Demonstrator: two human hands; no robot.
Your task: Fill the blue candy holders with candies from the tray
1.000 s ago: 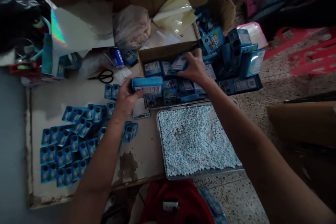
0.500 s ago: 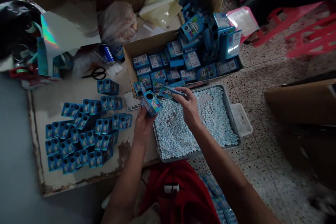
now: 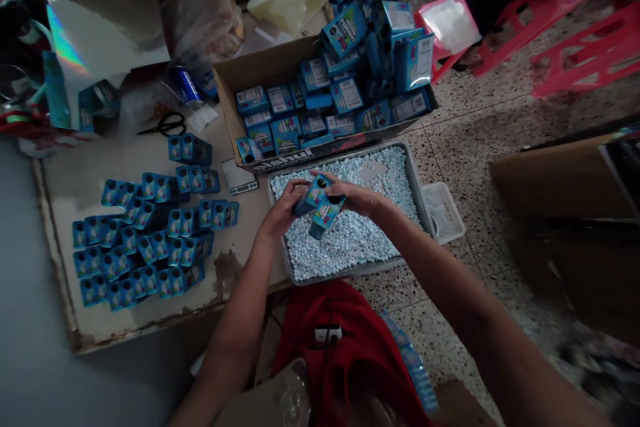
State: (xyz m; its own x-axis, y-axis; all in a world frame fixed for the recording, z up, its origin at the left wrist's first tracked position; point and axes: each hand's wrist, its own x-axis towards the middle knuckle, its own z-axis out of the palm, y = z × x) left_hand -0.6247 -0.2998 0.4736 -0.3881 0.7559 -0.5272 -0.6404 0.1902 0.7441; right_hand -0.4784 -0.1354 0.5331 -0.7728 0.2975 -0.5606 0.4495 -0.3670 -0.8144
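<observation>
Over the tray, the left hand has its fingers curled round one small blue box, and the right hand grips a second blue box by its upper end, thumb and fingers closed on it. Both boxes tilt, one just beside the other; I can't tell whether they touch. Each is bright blue with pale lettering, a patch of coloured print and a dark round spot near the top.

Beneath them, the metal tray is spread with small pale blue and white pieces, with a bare patch toward the far side. Just beyond it, a cardboard carton is heaped with more blue boxes. To the left, on a worn, stained white table, sit a little scale, black-handled scissors and clustered blue boxes. On the right lie a speckled floor and red plastic stools.
</observation>
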